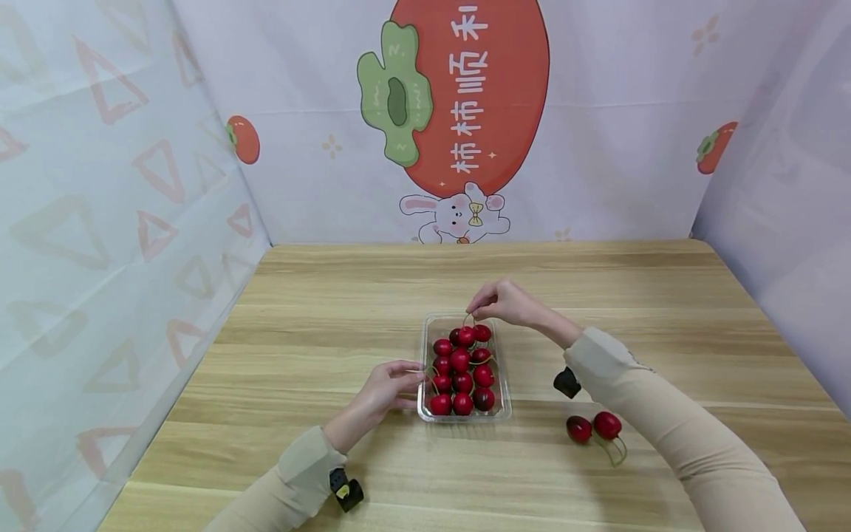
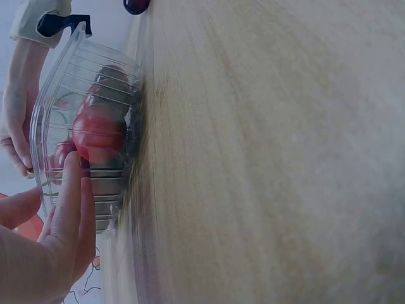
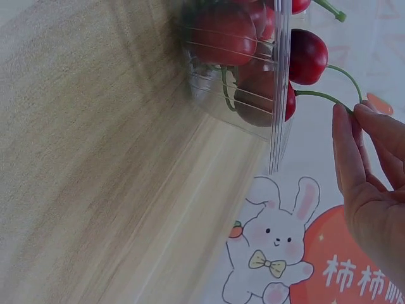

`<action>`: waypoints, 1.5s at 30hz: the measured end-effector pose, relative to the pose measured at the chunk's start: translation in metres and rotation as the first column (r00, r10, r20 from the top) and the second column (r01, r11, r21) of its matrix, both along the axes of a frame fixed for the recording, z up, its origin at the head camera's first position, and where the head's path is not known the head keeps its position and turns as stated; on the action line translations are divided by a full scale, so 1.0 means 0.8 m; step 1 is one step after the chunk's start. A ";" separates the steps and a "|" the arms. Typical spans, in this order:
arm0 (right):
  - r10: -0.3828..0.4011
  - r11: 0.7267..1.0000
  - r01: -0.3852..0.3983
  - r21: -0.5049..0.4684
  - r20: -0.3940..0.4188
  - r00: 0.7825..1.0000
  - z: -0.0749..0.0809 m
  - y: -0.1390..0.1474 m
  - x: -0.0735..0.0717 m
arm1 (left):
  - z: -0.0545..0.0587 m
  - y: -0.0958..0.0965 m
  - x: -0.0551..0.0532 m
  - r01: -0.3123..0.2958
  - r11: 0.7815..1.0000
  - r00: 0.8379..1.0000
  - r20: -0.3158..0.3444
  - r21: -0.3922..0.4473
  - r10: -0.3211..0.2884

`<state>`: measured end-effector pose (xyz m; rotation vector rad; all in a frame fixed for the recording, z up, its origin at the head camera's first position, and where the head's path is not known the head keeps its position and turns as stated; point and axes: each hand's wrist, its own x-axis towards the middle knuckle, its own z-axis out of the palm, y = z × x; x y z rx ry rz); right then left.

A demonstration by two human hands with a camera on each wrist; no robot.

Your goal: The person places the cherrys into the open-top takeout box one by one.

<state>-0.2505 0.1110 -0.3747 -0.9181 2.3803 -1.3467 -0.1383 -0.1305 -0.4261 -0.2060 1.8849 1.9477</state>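
A clear plastic box full of dark red cherries stands on the table. My right hand is over its far end, thumb and fingertips pinching the thin green stems of a cherry pair. In the right wrist view, one cherry of that pair hangs just above the rim; the other is partly behind the clear wall. My left hand is at the box's left side. Its extended fingers touch the outer wall, with the thumb near the rim.
Two more cherries with joined stems lie on the wooden table to the right, beside my right forearm. A printed cloth hangs behind the table, with cloth walls at both sides.
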 end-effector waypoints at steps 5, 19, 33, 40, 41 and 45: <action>-0.013 1.000 0.012 0.024 0.020 1.000 -0.002 -0.002 0.001 | -0.001 0.000 0.000 0.003 1.000 1.000 -0.003 -0.005 -0.003; -0.006 0.999 0.006 0.050 -0.008 1.000 -0.008 -0.003 0.004 | -0.002 -0.002 -0.001 0.006 1.000 1.000 0.003 -0.015 -0.006; -0.032 0.998 0.036 0.060 -0.068 0.997 0.002 0.011 0.013 | -0.003 -0.002 0.000 0.018 1.000 1.000 -0.005 -0.003 -0.018; -0.055 0.996 0.059 0.060 -0.065 0.996 0.009 0.019 0.018 | -0.003 -0.002 -0.001 0.018 1.000 1.000 -0.007 -0.004 -0.018; -0.056 0.997 0.060 0.058 -0.065 0.996 0.010 0.020 0.019 | -0.003 -0.002 -0.001 0.014 1.000 1.000 -0.002 -0.005 -0.014; -0.060 0.997 0.063 0.048 -0.061 0.996 0.014 0.025 0.025 | -0.003 -0.002 -0.001 0.008 1.000 1.000 -0.002 -0.011 -0.008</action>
